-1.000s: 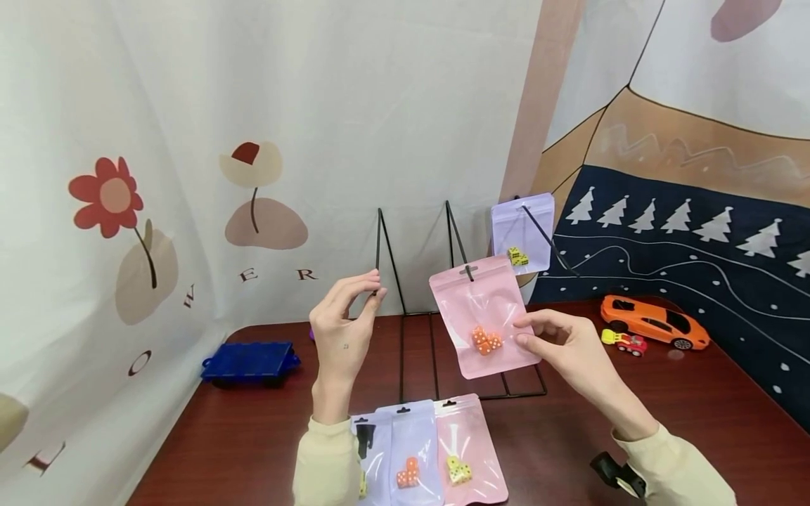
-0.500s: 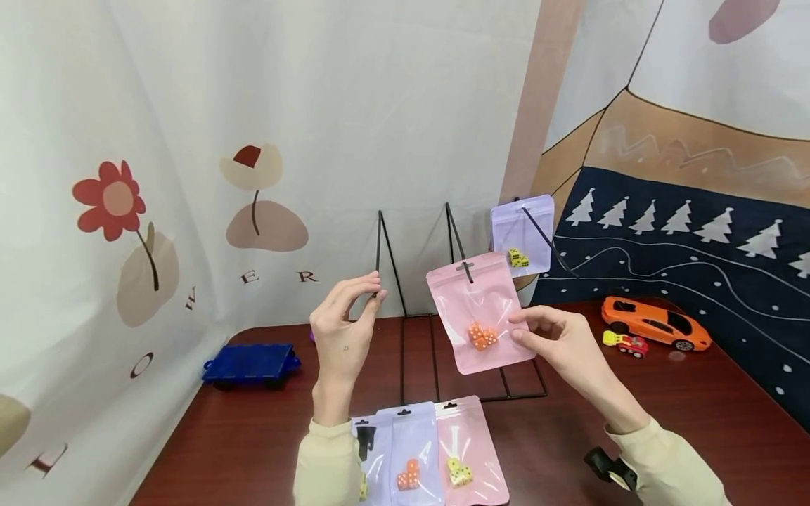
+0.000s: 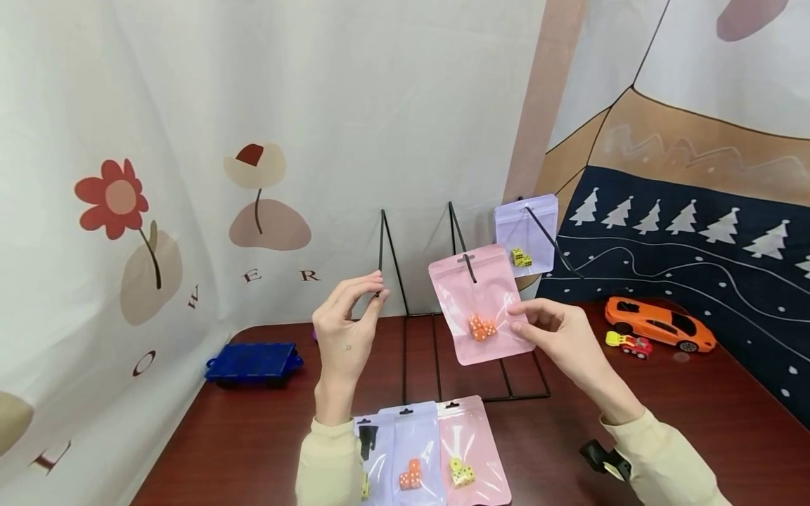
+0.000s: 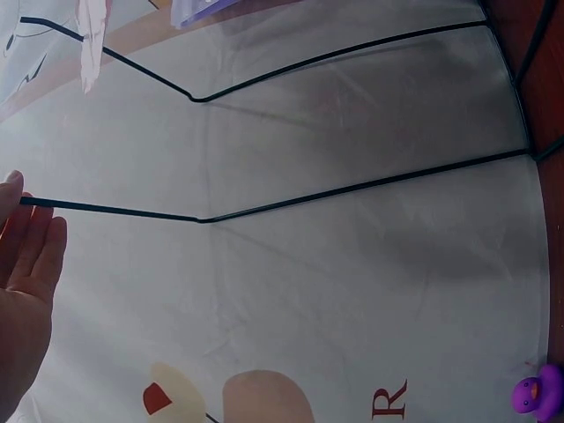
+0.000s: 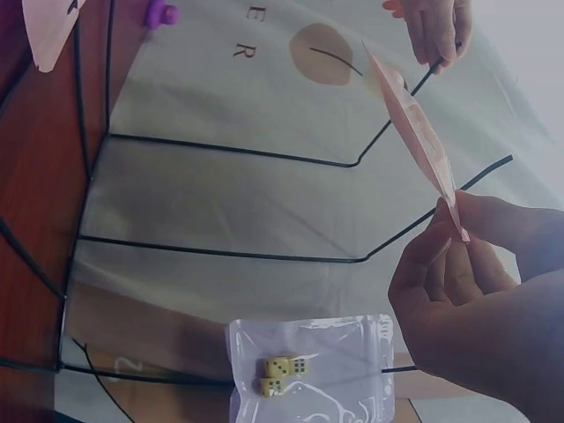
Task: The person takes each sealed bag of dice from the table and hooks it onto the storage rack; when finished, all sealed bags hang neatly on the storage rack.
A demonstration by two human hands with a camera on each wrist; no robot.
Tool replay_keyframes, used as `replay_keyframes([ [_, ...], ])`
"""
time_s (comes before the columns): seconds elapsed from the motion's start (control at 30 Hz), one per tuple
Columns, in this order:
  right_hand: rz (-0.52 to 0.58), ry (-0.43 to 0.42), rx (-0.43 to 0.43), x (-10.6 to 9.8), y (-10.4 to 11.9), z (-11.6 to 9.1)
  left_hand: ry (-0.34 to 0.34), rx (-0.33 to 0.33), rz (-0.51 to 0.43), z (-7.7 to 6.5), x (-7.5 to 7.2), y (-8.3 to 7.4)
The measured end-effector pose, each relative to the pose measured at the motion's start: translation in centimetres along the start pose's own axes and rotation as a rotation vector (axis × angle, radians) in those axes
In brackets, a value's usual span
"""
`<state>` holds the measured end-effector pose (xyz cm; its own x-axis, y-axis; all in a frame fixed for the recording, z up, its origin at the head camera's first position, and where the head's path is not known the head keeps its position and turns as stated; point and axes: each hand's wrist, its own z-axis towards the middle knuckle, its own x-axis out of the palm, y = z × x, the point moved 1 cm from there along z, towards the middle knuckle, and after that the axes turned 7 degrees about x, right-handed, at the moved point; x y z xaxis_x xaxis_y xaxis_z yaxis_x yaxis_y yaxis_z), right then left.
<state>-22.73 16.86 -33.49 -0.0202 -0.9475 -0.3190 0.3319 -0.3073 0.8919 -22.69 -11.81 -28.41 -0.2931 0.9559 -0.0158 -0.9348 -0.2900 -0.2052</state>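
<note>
My left hand (image 3: 344, 330) pinches the tip of the left prong (image 4: 123, 210) of a black wire rack (image 3: 404, 358). With thumb and fingertips, my right hand (image 3: 563, 341) pinches the right edge of a pink zip bag (image 3: 455, 302) that has orange dice inside. The middle prong's tip pokes out through the slot at the top of this bag, in front of it. Seen from the right wrist, the pink bag (image 5: 414, 132) is edge-on across that prong. A lilac bag (image 3: 525, 228) with yellow dice hangs on the right prong.
Two lilac bags, one with orange dice (image 3: 410, 475), and a pink bag (image 3: 477, 436) lie in front of the rack. A blue toy trailer (image 3: 255, 362) stands left; an orange toy car (image 3: 658, 323) and a small red-yellow toy (image 3: 629, 344) stand right. A purple duck (image 4: 539, 394) is behind.
The right hand has moved the pink bag slightly up and back, so more of the middle prong sticks out through its slot. The left hand keeps its pinch on the left prong.
</note>
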Motion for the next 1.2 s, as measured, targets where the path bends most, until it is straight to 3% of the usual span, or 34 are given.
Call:
replay_keyframes([
  [1.2,0.109,-0.025,-0.011,0.9,-0.3,3.1,-0.006,0.010,0.000,0.1,0.1,-0.1],
])
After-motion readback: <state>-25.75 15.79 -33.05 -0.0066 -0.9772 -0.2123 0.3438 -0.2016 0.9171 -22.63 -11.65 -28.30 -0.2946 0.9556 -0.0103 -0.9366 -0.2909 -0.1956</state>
